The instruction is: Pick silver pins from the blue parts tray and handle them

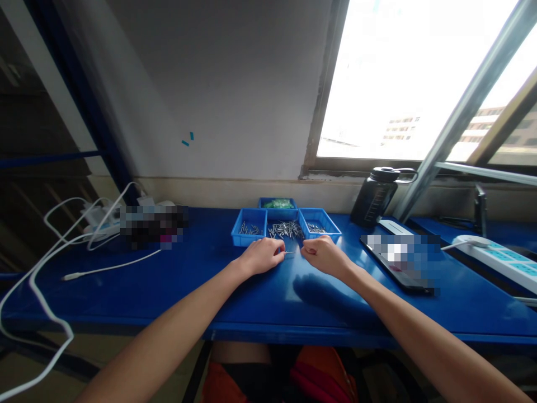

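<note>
My left hand (260,256) is closed in a pinch in front of the blue trays. A thin, shiny metal pin (290,252) sticks out from its fingertips toward the right. Facing it across a small gap, my right hand (325,253) has its fingers curled in, and whatever they may hold is hidden. Just beyond both hands is a pile of small metal pins (286,228). More such pieces lie in the left blue tray (248,241) and in the right blue tray (331,223).
Behind these stands another blue tray (262,201) with green packets (278,204). To the right are a dark bottle (375,196), a partly blurred tablet-like device (390,268) and a power strip (503,257). White cables (113,266) run over the blue table (188,291) at left.
</note>
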Action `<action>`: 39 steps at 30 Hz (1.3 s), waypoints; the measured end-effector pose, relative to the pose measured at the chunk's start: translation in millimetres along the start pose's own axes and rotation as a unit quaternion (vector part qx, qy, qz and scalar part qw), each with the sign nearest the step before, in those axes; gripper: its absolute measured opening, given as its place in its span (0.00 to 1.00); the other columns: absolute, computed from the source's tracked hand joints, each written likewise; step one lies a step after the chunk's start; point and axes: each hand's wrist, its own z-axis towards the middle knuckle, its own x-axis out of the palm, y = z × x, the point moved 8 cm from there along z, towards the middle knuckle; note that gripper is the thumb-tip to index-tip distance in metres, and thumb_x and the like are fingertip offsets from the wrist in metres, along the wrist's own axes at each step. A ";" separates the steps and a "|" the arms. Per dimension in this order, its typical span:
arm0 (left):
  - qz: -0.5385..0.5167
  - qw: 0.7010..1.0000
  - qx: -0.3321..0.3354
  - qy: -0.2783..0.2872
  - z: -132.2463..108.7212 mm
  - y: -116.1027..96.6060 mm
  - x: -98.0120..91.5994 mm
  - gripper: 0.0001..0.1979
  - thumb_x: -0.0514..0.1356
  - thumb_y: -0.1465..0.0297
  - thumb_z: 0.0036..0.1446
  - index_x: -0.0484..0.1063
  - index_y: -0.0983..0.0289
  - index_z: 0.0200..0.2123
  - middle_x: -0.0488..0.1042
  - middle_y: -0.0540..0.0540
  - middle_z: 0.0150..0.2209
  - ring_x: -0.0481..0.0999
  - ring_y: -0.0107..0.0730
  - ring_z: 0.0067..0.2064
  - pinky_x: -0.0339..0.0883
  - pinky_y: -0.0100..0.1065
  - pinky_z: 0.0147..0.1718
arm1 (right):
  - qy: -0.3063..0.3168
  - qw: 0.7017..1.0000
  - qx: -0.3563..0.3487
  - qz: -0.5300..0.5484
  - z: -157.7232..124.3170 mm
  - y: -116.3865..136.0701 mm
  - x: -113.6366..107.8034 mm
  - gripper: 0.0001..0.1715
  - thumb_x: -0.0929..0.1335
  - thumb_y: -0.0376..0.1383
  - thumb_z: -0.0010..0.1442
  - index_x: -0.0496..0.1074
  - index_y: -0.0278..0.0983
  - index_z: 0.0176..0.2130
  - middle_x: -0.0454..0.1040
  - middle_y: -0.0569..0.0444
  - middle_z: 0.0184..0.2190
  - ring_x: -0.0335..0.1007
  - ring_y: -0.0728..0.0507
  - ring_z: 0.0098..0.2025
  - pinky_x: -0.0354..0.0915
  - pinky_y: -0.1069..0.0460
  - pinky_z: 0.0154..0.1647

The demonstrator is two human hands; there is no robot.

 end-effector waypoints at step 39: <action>-0.001 1.000 -0.014 -0.001 0.2 0.7 -2.1 0.11 0.51 0.64 0.55 0.70 0.61 0.35 0.74 0.52 0.31 0.72 0.34 0.32 0.61 0.30 0.29 | 0.025 0.996 0.056 -0.060 3.1 -11.7 5.5 0.11 0.63 0.41 0.56 0.60 0.37 0.28 0.60 0.61 0.18 0.52 0.52 0.21 0.48 0.56 0.22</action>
